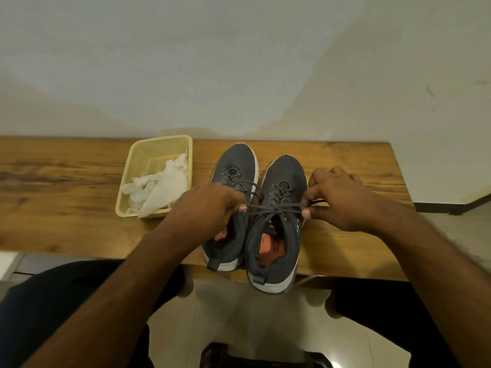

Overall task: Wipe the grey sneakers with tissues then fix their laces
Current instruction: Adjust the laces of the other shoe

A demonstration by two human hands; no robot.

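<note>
Matt knit-cloth sneakers [279, 208], glossy wood table [66, 181], perforated plastic basket [138, 160]

Plain pale wall [239, 62] with soft shadows behind a wood-grain tabletop [66, 181], dark skirting [435, 207] at the far right, glossy light floor tiles [239, 322] below, reflecting a small bright light spot.

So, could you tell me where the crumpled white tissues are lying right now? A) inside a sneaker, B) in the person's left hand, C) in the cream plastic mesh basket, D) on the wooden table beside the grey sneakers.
C: the crumpled white tissues lie in the cream plastic mesh basket.
</note>
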